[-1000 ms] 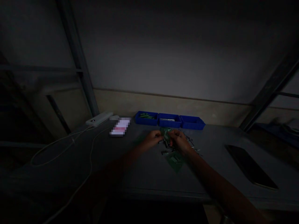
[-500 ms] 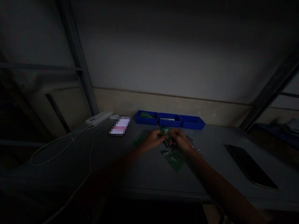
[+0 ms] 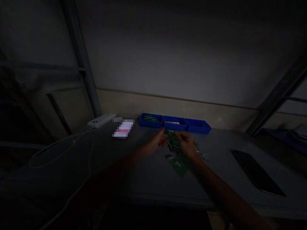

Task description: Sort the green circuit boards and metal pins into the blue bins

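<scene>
The scene is very dim. My left hand (image 3: 155,143) and my right hand (image 3: 185,143) hover close together over a scatter of small metal parts (image 3: 175,150) on a grey table (image 3: 134,172). Both hands look pinched near a small green piece (image 3: 170,135) between them, though what each one grips is too dark to make out. A green circuit board (image 3: 178,166) lies flat just in front of my right hand.
Three blue trays (image 3: 174,123) stand in a row at the back of the table. A white power bank (image 3: 101,120) with a cable (image 3: 72,140) sits at back left beside a small white-pink packet (image 3: 123,129). A dark phone (image 3: 257,172) lies at right.
My hands have drifted slightly apart and towards the blue trays. The view has shifted a little.
</scene>
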`<state>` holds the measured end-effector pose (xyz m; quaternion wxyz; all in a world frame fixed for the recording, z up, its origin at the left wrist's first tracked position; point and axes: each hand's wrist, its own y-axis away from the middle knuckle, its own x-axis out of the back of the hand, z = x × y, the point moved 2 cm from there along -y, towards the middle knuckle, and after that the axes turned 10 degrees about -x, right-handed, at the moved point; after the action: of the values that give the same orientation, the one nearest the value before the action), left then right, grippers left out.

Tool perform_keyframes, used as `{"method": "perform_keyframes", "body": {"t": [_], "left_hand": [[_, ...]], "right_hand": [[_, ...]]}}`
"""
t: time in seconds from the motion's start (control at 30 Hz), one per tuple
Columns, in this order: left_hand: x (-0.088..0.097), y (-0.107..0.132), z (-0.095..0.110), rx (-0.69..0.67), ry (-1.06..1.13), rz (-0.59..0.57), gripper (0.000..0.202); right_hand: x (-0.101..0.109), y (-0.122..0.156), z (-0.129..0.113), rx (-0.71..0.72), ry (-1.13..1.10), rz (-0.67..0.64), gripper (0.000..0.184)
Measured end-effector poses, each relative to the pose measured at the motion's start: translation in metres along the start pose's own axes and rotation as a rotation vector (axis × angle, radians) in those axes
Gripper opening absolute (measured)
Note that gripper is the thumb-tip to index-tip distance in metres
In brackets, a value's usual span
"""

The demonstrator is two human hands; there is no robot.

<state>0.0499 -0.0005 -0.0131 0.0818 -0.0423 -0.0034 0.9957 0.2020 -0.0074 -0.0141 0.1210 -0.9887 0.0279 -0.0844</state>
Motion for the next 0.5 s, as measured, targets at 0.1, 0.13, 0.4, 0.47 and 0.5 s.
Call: {"method": "perform_keyframes", "body": {"t": [0.1, 0.13, 0.4, 0.47, 0.5], "left_hand": [[0.0, -0.001, 0.001, -0.067, 0.136, -0.027, 0.031], [0.002, -0.002, 0.0, -0.11, 0.11, -0.028, 0.024], [0.006, -0.003, -0.001, -0.578, -0.418, -0.003, 0.015], [0.003, 0.004, 0.003, -0.759, -0.58, -0.014, 0.018], [0.001, 0.008, 0.005, -0.845, -0.655, -0.038, 0.021]], "right_hand": [[-0.003, 0.003, 0.001, 0.06, 0.078, -0.081, 0.024], [-0.004, 0.003, 0.002, 0.089, 0.103, -0.107, 0.022], [0.0, 0.002, 0.0, 0.054, 0.102, -0.113, 0.016], [0.001, 0.002, -0.001, 0.0, 0.071, -0.068, 0.024], [0.0, 0.003, -0.002, -0.034, 0.033, -0.059, 0.03]]}}
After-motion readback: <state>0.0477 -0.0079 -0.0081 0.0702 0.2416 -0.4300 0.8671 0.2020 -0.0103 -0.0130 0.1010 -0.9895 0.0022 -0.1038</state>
